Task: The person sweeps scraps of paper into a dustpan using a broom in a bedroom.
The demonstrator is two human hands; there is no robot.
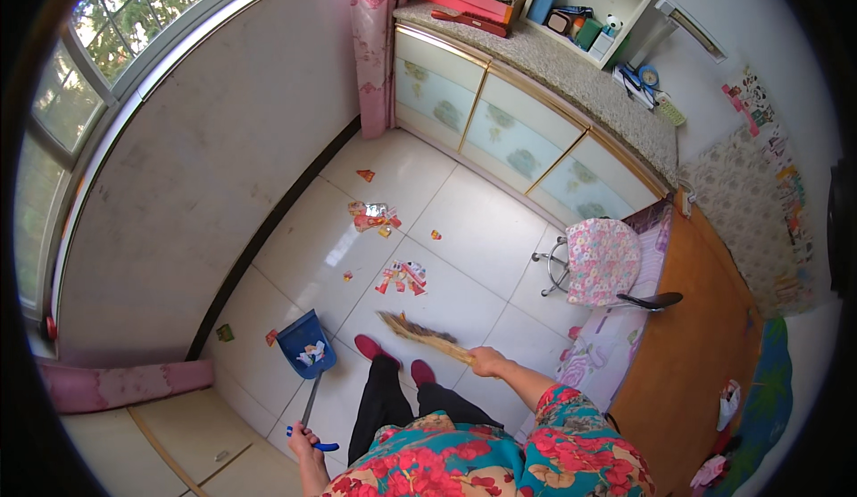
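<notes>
My left hand (304, 442) grips the blue handle of a long-handled dustpan (301, 340), whose blue pan lies on the floor with paper scraps (312, 353) inside. In my right hand (489, 362) is a straw hand broom (428, 340), its bristles pointing to the upper left, near a small orange scrap. Beyond the broom lies a pile of red and white paper pieces (402, 277). Farther off is a heap of red and silvery wrappers (373, 217). Small wrappers are scattered around, among them a green one (225, 333) and a red one (271, 338) beside the dustpan.
A swivel chair with a floral cover (602, 263) stands at the right, by a wooden panel (676, 363). Low cabinets (522, 139) with a granite top line the far side. A wall with a dark baseboard (268, 229) runs along the left; a pale cabinet (194, 437) is at lower left.
</notes>
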